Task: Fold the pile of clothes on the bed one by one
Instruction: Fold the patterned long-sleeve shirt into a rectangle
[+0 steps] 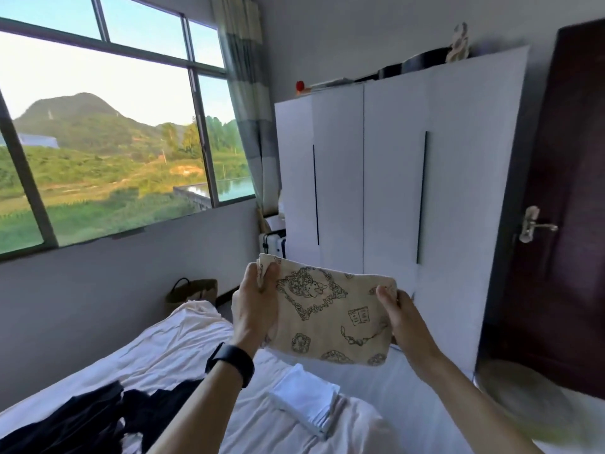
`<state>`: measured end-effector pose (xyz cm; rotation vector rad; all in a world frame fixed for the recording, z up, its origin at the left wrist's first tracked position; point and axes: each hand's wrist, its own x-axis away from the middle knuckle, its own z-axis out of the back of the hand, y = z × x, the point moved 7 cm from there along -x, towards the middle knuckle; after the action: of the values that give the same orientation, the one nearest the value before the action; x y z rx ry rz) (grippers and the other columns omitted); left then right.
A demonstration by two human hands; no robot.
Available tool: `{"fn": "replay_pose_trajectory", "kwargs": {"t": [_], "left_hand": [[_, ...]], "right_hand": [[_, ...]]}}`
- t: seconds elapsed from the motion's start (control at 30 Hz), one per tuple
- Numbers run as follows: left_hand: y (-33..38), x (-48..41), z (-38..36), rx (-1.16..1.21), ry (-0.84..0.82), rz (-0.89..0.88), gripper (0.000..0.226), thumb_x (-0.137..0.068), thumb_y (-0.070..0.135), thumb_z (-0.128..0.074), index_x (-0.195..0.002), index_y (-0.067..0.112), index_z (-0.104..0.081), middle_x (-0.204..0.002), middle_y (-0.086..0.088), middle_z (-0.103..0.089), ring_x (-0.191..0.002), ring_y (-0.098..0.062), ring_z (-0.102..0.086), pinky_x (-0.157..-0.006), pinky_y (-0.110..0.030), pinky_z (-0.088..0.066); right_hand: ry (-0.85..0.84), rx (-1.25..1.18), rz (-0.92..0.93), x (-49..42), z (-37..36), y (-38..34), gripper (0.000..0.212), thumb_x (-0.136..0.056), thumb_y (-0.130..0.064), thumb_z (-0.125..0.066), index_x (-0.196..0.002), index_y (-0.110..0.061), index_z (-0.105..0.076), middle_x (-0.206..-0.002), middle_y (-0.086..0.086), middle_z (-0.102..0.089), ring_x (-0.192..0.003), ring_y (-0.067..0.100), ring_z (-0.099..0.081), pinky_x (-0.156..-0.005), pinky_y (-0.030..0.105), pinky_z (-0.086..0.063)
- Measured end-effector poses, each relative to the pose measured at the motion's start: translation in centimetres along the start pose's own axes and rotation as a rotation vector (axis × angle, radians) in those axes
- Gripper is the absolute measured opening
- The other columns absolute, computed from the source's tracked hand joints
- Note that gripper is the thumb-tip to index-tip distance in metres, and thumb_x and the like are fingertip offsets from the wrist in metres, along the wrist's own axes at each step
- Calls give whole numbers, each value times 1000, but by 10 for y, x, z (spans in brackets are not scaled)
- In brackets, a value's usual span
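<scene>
Grip: left hand (258,304) and right hand (403,317) each pinch one end of the printed cloth (334,317).
Risk: a slack pinch would let the folds drop open.

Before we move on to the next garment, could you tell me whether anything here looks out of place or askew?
Nothing stands out. The left hand and right hand hold the folded beige printed cloth above the white-sheeted bed; the folded white stack lies neat, and the crumpled black clothes simply await folding.

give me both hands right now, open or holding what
Left hand: grips the left end of the folded beige printed cloth.
Right hand: pinches the right end of the same cloth, held up above the bed.
</scene>
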<state>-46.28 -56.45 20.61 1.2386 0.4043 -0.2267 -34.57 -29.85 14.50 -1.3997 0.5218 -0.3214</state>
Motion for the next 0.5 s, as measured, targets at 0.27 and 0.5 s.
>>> {"fn": "replay_pose_trajectory", "kwargs": {"t": [0.27,0.5], "left_hand": [[25,-34,-102,87,-192,-84,33,-98,52,-52,-89,21,-56,-78,4,-68,-69,-15,-64,-55,-30,-49],[56,-64,-215,23,-191,-306,36,-98,55,-44,-86,22,-48,-67,6,-66,-58,-12,-64,-52,-40,-55]], "right_hand": [[408,126,192,-29,52,2,24,-106,-41,-39,-105,-19,-50,-96,2,-62,-92,16,-61,-67,22,-42],[538,384,394,-113,159,-35,28,-104,-42,-45,-101,-16,-55,-83,-7,-65,-78,7,-63,-64,23,-47]]}}
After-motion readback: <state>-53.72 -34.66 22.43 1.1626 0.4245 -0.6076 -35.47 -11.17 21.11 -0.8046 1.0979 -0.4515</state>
